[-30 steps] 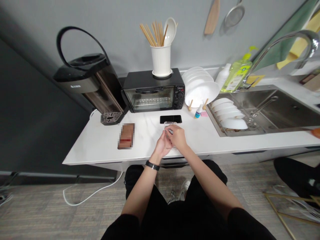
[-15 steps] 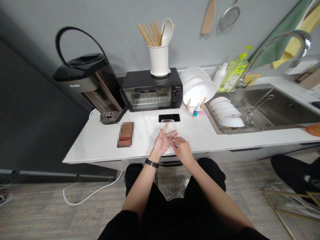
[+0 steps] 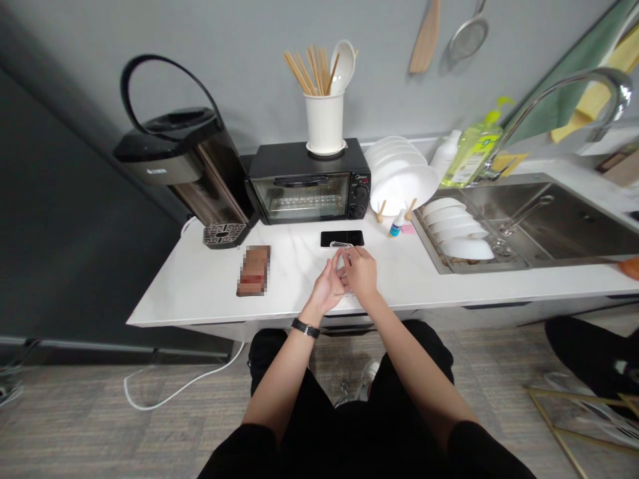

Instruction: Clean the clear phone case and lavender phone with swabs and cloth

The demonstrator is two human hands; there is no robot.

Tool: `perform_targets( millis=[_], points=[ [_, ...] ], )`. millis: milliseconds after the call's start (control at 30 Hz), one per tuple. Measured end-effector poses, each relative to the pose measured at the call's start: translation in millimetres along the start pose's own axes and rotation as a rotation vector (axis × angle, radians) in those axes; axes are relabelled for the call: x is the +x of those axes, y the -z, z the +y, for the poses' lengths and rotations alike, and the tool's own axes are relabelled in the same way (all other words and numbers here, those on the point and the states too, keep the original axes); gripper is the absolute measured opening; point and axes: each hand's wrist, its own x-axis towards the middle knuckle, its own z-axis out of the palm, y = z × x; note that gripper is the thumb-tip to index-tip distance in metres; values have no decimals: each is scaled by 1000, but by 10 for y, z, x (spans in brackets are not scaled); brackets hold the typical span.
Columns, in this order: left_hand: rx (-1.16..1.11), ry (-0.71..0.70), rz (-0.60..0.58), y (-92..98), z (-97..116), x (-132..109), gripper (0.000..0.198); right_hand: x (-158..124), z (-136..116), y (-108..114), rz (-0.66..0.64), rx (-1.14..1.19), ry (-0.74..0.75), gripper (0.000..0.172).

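Over the counter's front, my left hand (image 3: 327,287) is closed round a clear phone case (image 3: 341,245), whose top edge shows beyond the fingers. My right hand (image 3: 363,271) lies across the case near its upper part, fingers bent and pressed together. What those fingertips hold, if anything, is hidden. Just behind the case a black phone (image 3: 344,237) rests flat on the counter (image 3: 294,266). To its right stands a small spray bottle (image 3: 396,226) with a blue label, beside a pink slip (image 3: 409,229).
A blurred brown item (image 3: 253,271) lies at left, before a drink dispenser (image 3: 200,173). Behind are a toaster oven (image 3: 304,196) carrying a chopstick holder (image 3: 324,123), and racked plates (image 3: 404,186). Bowls (image 3: 466,248) sit in the sink (image 3: 589,229) at right.
My right hand has moved up over the clear case, from its lower end towards its top. The left hand still holds the case. The whole view has shifted slightly.
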Motion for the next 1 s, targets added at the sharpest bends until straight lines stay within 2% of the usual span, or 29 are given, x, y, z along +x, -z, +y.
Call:
perform_targets(
  millis=[167,300,400,500,633,733,800,1000],
  points=[
    [-73,5,69,-18,-6,15,46,126,-92,-72,-42,82,31,22],
    [-153,-5,112,-49,15,-2,45,110,-158,-61,-103,154,58,24],
    [-159,-23,102,-33,33,-14,46,-47,-176,2,-154,181,73,22],
    [-93,2,37,1,47,-33,51,-297,-179,84,-197,201,70,19],
    [-16,17,-24,9,60,-72,62,-596,-163,184,-195,282,63,19],
    [0,6,-29,-22,64,-91,62,-713,-136,256,-183,321,65,17],
    [-3,-3,-36,-45,62,-93,61,-741,-114,302,-181,284,68,17],
    [-3,-31,-65,-63,45,-79,60,-658,-91,326,-176,-19,63,20]
  ],
)
